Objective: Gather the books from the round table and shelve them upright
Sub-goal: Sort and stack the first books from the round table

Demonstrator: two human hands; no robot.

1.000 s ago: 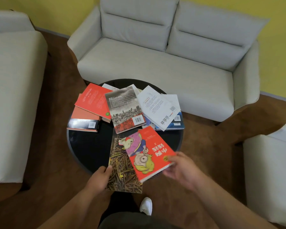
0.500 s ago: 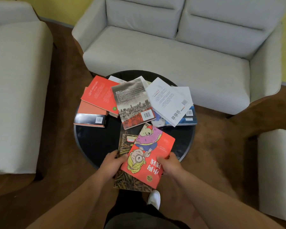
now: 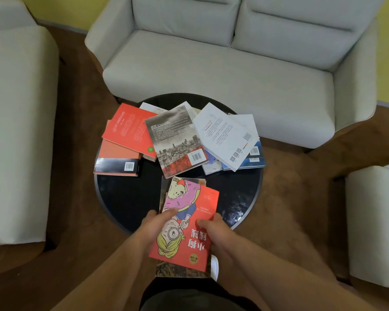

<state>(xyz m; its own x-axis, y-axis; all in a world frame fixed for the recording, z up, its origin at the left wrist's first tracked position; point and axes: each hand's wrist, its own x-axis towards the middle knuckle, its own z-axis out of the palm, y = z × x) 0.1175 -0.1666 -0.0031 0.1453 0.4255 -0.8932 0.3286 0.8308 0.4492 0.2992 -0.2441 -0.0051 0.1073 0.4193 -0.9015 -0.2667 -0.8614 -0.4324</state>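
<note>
Just changed: you've swung the red cartoon book (image 3: 185,223) round square onto the brown-covered book (image 3: 182,269) beneath it; a second ago it lay skewed off to the right.
Left hand (image 3: 154,227): your fingers are closed on the pair's left edge, thumb pressed flat on the cartoon cover.
Right hand (image 3: 213,232): clamped on the right edge, thumb on top, the other fingers hidden underneath.
Where the pair sits: at the near rim of the round tabletop (image 3: 126,198), its near half hanging out over the floor toward you.
What that means: I'd call this the first two books gathered, squared and ready to lift or serve as the base of a stack.
Still to collect, far left: a red book (image 3: 130,129) overlapping an orange-and-black one (image 3: 118,161).
Still to collect, far middle: the grey cityscape book (image 3: 176,140).
Still to collect, far right: a white book (image 3: 222,135) on top of blue ones (image 3: 257,159).
Shelf: not in view, so no shelving has begun.
</note>
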